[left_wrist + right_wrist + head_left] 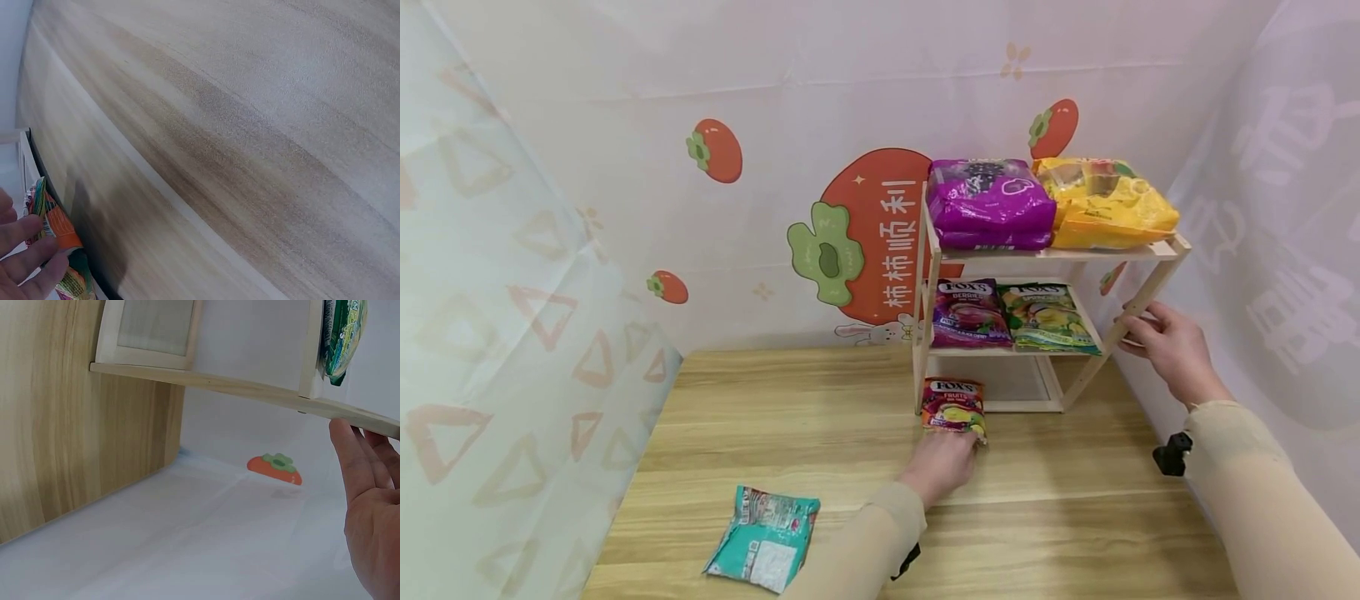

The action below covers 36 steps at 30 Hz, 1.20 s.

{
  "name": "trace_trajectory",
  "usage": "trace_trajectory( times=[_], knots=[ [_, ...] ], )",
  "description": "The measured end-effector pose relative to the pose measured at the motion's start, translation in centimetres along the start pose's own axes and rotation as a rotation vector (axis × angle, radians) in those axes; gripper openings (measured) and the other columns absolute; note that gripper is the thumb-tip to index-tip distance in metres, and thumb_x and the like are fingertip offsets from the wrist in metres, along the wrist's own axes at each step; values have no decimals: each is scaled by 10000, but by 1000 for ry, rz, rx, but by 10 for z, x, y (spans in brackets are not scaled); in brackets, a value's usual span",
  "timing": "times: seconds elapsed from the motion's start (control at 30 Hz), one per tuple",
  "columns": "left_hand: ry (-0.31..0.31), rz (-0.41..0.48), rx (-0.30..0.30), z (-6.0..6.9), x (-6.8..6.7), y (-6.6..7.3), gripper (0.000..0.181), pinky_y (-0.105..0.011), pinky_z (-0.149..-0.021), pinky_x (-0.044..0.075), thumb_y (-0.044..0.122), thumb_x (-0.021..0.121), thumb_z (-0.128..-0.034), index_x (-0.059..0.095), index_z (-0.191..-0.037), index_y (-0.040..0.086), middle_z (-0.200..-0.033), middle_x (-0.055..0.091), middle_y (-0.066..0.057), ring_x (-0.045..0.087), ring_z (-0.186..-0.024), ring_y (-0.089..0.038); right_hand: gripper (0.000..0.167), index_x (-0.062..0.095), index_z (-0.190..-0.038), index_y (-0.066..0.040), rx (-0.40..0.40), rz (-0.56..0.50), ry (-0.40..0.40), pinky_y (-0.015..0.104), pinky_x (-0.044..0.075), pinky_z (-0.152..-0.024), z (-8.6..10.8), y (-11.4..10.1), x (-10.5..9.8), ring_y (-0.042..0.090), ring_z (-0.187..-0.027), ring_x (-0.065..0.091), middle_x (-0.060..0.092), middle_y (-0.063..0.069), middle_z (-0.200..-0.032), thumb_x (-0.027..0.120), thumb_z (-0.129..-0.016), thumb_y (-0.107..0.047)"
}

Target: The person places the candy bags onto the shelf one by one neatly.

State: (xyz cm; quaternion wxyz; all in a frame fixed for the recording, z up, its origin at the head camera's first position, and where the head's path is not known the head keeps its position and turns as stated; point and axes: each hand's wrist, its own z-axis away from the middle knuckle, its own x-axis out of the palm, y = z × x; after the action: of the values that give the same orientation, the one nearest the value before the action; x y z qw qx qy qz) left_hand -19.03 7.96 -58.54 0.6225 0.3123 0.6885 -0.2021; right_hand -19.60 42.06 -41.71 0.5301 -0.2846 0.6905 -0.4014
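Note:
In the head view my left hand (942,462) pinches the lower edge of an orange-red Fox's Fruits candy bag (953,402), at the front of the wooden rack's bottom level. The left wrist view shows that bag (62,234) beside my bent fingers (37,253). My right hand (1176,350) holds the right front post of the wooden rack (1138,304). From the right wrist view, fingertips meet the post (269,394). On the middle shelf lie a purple Berries bag (970,315) and a green Fox's bag (1048,318).
On the rack's top sit a large purple bag (988,208) and a yellow bag (1108,208). A teal bag (763,537) lies on the wooden table (760,417) at the front left. Printed cloth walls (760,250) stand behind and at both sides.

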Motion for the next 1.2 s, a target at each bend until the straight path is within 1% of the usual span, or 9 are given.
trace_trajectory(
  times=[0.13, 0.3, 0.4, 0.47, 0.57, 0.67, 0.83, 1.07, 1.2],
  knots=[
    [50, -66, 10, -3, -3, -1, 144, -269, -446, 429, 199, 638, -949, 724, -1061, 173, -604, 585, 68, 490, -486, -83, 536, 466, -1463, 22, 2, -8, -4, 213, 601, -759, 0, 0, 0, -78, -899, 659, 667, -3, -1172, 560, -1059, -318],
    [81, -115, 30, -4, -2, -3, 180, -270, -549, 490, 203, 648, -937, 725, -1097, 174, -547, 535, 89, 459, -452, -69, 522, 473, -1452, 25, -9, -13, 0, 214, 601, -757, 1, 1, -1, -81, -892, 660, 658, -86, -1109, 560, -1060, -308],
    [90, -124, 43, -4, -2, -4, 229, -262, -625, 526, 202, 651, -944, 714, -1162, 173, -587, 583, 97, 501, -484, -53, 516, 481, -1442, 25, -18, -17, 7, 208, 600, -756, 1, 2, -1, -78, -896, 661, 665, -120, -1089, 565, -1058, -309],
    [90, -118, 48, -5, -2, -4, 274, -269, -733, 561, 203, 655, -955, 697, -1224, 174, -735, 693, 85, 622, -622, -57, 512, 486, -1437, 19, -25, -16, 11, 203, 598, -757, 1, 2, -1, -82, -898, 660, 661, -161, -1063, 566, -1057, -314],
    [66, -105, 45, -6, -3, -4, 334, -327, -936, 561, 225, 655, -977, 657, -1308, 176, -1117, 751, 39, 707, -1000, -122, 509, 490, -1432, 9, -30, -17, 14, 200, 597, -758, 1, 2, -1, -87, -901, 659, 646, -213, -1028, 567, -1055, -324],
    [21, -86, 27, -8, -3, -4, 410, -397, -1065, 504, 237, 671, -975, 612, -1376, 173, -1392, 642, -1, 607, -1270, -201, 502, 494, -1430, 11, -31, -22, 13, 199, 596, -759, 0, 2, 0, -81, -907, 660, 662, -184, -1044, 567, -1056, -316],
    [-25, -64, 4, -14, -3, -7, 502, -419, -1108, 468, 213, 689, -951, 565, -1436, 169, -1482, 566, -31, 526, -1360, -246, 497, 494, -1430, 11, -31, -23, 10, 202, 597, -764, 0, 3, 0, -79, -917, 661, 683, -149, -1067, 563, -1059, -312],
    [-173, 31, -83, -17, -6, -12, 691, -523, -1222, 288, 218, 642, -980, 346, -1605, 214, -1676, 278, -56, 263, -1537, -307, 499, 498, -1423, 13, -31, -24, 9, 208, 599, -764, 0, 3, 0, -72, -918, 665, 697, -91, -1100, 567, -1056, -318],
    [-217, 28, -85, -18, -8, -16, 622, -499, -1239, 257, 236, 543, -1045, 308, -1621, 217, -1698, 206, -70, 223, -1552, -296, 508, 494, -1424, 19, -29, -26, 13, 209, 600, -762, 0, 3, 0, -73, -909, 665, 663, -199, -1026, 570, -1054, -320]
  ],
)
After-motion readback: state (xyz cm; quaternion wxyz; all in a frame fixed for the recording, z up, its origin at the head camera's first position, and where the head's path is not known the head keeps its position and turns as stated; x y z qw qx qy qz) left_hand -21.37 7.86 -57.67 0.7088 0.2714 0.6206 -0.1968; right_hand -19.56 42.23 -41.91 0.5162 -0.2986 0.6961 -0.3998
